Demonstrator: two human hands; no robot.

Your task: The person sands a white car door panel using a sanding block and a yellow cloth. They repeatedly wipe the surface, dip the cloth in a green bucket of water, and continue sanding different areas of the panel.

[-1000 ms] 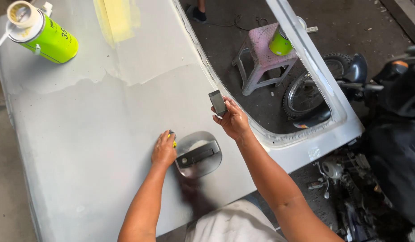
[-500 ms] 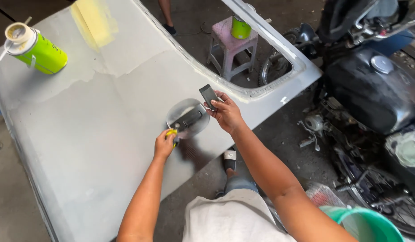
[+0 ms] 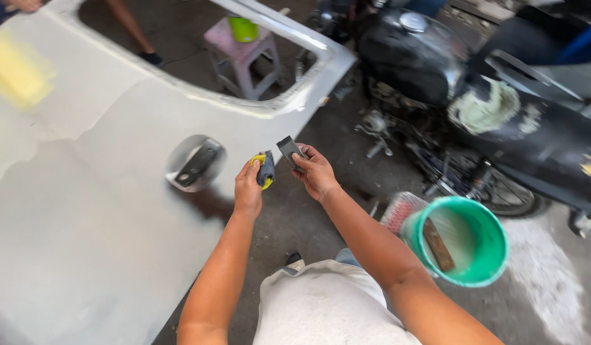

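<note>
Left hand (image 3: 247, 190) is pinching one yellow-and-grey rag (image 3: 265, 170), right hand (image 3: 316, 171) gripping one small dark spreader blade (image 3: 289, 150), both held just off the near right edge of the big grey body panel (image 3: 84, 223). One shiny round plate (image 3: 194, 163) sits on the panel, left of the hands. One green bucket (image 3: 464, 239) stands near right, one green cup (image 3: 243, 28) on the far pink stool (image 3: 241, 61), one black motorcycle (image 3: 474, 108) far right.
</note>
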